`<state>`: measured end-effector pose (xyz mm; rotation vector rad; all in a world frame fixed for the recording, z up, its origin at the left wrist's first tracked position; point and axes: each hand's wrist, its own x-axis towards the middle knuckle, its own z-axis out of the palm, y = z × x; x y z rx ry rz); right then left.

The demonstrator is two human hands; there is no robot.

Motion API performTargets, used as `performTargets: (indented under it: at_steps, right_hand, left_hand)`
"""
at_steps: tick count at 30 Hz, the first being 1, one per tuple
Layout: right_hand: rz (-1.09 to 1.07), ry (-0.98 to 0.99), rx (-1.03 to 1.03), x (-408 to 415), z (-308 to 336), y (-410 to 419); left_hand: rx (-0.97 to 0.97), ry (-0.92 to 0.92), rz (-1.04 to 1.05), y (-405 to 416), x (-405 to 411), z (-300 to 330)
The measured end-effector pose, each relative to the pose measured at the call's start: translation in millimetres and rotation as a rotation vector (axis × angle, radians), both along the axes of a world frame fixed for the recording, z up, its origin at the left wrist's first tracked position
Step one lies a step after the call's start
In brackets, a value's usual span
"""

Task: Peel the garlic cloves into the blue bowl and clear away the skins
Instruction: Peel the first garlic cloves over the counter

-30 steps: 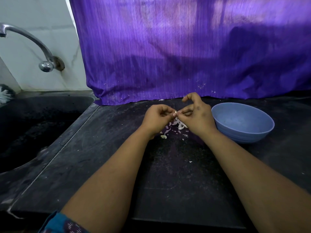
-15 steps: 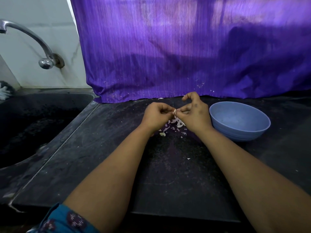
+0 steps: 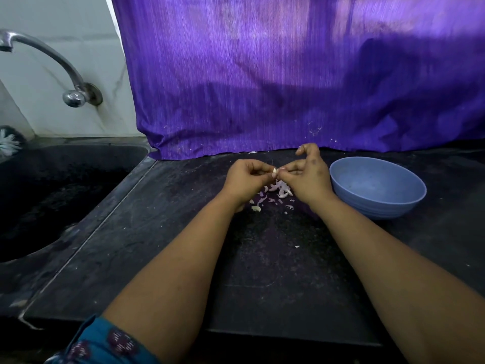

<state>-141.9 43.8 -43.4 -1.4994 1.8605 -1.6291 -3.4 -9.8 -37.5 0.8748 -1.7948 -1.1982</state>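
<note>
Fingers (image 3: 263, 168) of both hands pinch one garlic clove (image 3: 274, 171) above skins (image 3: 280, 189).

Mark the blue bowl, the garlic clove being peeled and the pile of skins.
blue bowl (image 3: 378, 189): head view, bare inner wall.
garlic clove (image 3: 274, 171): head view, exposed tip between both hands' fingertips.
pile of skins (image 3: 280, 189): head view, middle of the heap on the counter.

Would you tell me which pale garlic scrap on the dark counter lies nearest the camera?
The lone pale garlic skin fleck, apart from the skin pile below both hands.
</note>
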Motion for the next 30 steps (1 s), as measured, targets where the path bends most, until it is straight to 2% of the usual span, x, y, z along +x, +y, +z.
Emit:
performTargets:
  at_steps: [10,13,24,30]
  right_hand:
    - [0.021,-0.174,0.068,-2.3,-6.2,-8.4]
    - [0.015,-0.174,0.081,-2.5,-5.1,-7.1]
    - [-0.03,0.094,0.027,-4.7,-1.0,-1.8]
    - [-0.018,0.145,0.044,-4.6,-3.6,-3.1]
  left_hand:
    - [0.063,0.049,-0.057,0.6,1.8,0.5]
    - [0.116,0.087,-0.07,0.5,1.6,1.5]
    - [0.101,0.076,-0.024,-4.3,1.8,-0.2]
    - [0.065,0.085,-0.022,-5.5,0.3,-2.7]
